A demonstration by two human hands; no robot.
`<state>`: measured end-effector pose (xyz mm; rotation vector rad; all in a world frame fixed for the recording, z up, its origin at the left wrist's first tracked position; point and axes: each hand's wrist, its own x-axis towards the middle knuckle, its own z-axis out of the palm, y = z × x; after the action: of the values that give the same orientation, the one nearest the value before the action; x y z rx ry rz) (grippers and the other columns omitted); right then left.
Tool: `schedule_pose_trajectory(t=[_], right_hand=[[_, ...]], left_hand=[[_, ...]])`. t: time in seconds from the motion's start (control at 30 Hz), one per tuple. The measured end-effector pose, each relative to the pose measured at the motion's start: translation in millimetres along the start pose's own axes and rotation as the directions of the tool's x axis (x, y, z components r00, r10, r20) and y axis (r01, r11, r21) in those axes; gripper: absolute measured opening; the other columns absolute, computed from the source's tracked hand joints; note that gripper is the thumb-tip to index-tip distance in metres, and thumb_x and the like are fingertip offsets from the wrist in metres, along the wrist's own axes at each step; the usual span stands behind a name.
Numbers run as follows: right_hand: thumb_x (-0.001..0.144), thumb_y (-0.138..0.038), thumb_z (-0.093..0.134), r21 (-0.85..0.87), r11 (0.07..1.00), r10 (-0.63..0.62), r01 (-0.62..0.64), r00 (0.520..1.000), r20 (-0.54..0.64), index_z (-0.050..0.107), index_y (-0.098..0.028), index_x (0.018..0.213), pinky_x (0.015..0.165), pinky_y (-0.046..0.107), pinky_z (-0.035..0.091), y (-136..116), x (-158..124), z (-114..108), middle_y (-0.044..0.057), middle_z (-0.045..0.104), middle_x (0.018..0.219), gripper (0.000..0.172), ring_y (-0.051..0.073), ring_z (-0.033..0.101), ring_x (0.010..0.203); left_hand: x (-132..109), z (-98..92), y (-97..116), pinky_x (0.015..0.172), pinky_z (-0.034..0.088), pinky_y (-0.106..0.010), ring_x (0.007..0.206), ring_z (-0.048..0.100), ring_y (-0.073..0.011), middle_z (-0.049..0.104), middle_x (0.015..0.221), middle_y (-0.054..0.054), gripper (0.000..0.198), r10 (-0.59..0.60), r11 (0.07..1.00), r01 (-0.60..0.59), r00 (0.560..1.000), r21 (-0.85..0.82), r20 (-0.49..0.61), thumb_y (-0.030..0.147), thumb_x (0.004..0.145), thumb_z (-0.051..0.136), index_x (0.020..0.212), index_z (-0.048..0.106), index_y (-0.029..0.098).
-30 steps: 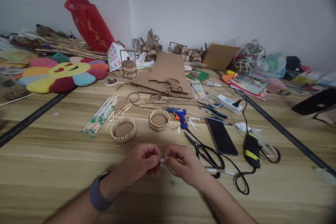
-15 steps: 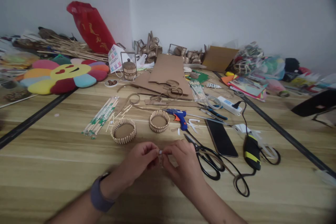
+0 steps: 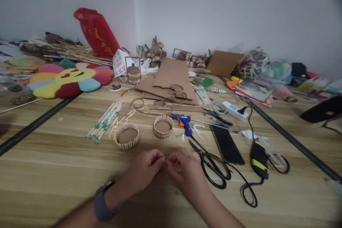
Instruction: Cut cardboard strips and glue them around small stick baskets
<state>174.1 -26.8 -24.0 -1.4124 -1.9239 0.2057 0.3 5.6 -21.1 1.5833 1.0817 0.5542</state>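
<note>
My left hand (image 3: 145,169) and my right hand (image 3: 184,169) meet fingertip to fingertip low over the wooden table (image 3: 53,164). Both pinch a small whitish thing between them, too small and blurred to name. A watch band (image 3: 100,203) is on my left wrist. Just beyond the hands stand two small round baskets made of sticks, the left stick basket (image 3: 127,136) and the right stick basket (image 3: 163,127). Black scissors (image 3: 211,162) lie right beside my right hand.
A blue glue gun (image 3: 183,121), a dark phone (image 3: 226,144), a black and yellow tool (image 3: 258,154) with its cord, a white power strip (image 3: 234,108), a stick bundle (image 3: 105,121), cardboard sheets (image 3: 171,74), a flower cushion (image 3: 68,78) and a red bag (image 3: 97,32) fill the far table.
The white strip that ran out to the right of my right hand no longer shows. My hands have drawn closer together, and the view has tilted up slightly.
</note>
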Motion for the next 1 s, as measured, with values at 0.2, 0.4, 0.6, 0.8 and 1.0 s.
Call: schedule_pose_trajectory(t=[0.2, 0.4, 0.6, 0.8, 1.0], right_hand=[[0.077, -0.01, 0.064, -0.014, 0.998, 0.063, -0.062, 0.995, 0.082, 0.067, -0.021, 0.067, 0.067, 0.031, 0.026, -0.1, -0.3, -0.3, -0.001, 0.063, 0.068, 0.015, 0.018, 0.057, 0.071], [0.077, -0.008, 0.063, -0.05, 0.998, 0.046, -0.041, 0.994, 0.1, 0.065, -0.02, 0.067, 0.069, 0.031, 0.027, 1.1, -1.9, 1.7, 0.0, 0.064, 0.071, 0.016, 0.019, 0.057, 0.073], [0.081, -0.011, 0.062, -0.013, 1.0, 0.019, -0.017, 0.991, 0.131, 0.066, -0.02, 0.069, 0.072, 0.031, 0.029, 3.2, -0.1, 0.8, 0.0, 0.065, 0.073, 0.015, 0.018, 0.058, 0.076], [0.084, -0.011, 0.058, 0.055, 0.998, 0.011, -0.02, 0.986, 0.168, 0.066, -0.02, 0.07, 0.072, 0.031, 0.033, 4.8, 5.1, -3.5, -0.001, 0.064, 0.071, 0.018, 0.016, 0.058, 0.073], [0.085, -0.013, 0.057, 0.082, 0.996, 0.014, -0.031, 0.982, 0.191, 0.066, -0.021, 0.07, 0.071, 0.03, 0.035, 3.2, 8.1, -7.2, -0.001, 0.065, 0.071, 0.019, 0.017, 0.06, 0.072]], left_hand=[[-0.5, 1.6, -0.8, 0.058, 0.035, -0.027, 0.063, 0.051, -0.0165, 0.057, 0.067, 0.001, 0.029, 0.046, 0.987, -0.04, 0.998, 0.158, -0.036, 0.043, 0.089, 0.044, 0.076, 0.056, 0.021], [-1.6, 3.2, -1.4, 0.06, 0.037, -0.027, 0.067, 0.054, -0.0173, 0.061, 0.071, 0.0, 0.025, 0.082, 0.974, -0.069, 0.995, 0.214, -0.049, 0.038, 0.089, 0.044, 0.077, 0.057, 0.02], [-0.5, 1.6, -1.8, 0.059, 0.036, -0.027, 0.065, 0.052, -0.0165, 0.06, 0.069, 0.001, 0.025, 0.071, 0.974, -0.061, 0.997, 0.218, -0.038, 0.038, 0.089, 0.044, 0.075, 0.055, 0.021], [-0.6, -1.8, 2.2, 0.058, 0.036, -0.026, 0.06, 0.049, -0.0154, 0.058, 0.065, 0.002, 0.03, 0.055, 0.986, -0.053, 0.998, 0.155, -0.009, 0.043, 0.091, 0.042, 0.074, 0.054, 0.022], [-0.5, -2.4, 0.7, 0.056, 0.036, -0.026, 0.059, 0.051, -0.0153, 0.059, 0.065, 0.002, 0.03, 0.041, 0.998, -0.042, 0.999, 0.052, 0.011, 0.045, 0.09, 0.045, 0.074, 0.055, 0.021]])
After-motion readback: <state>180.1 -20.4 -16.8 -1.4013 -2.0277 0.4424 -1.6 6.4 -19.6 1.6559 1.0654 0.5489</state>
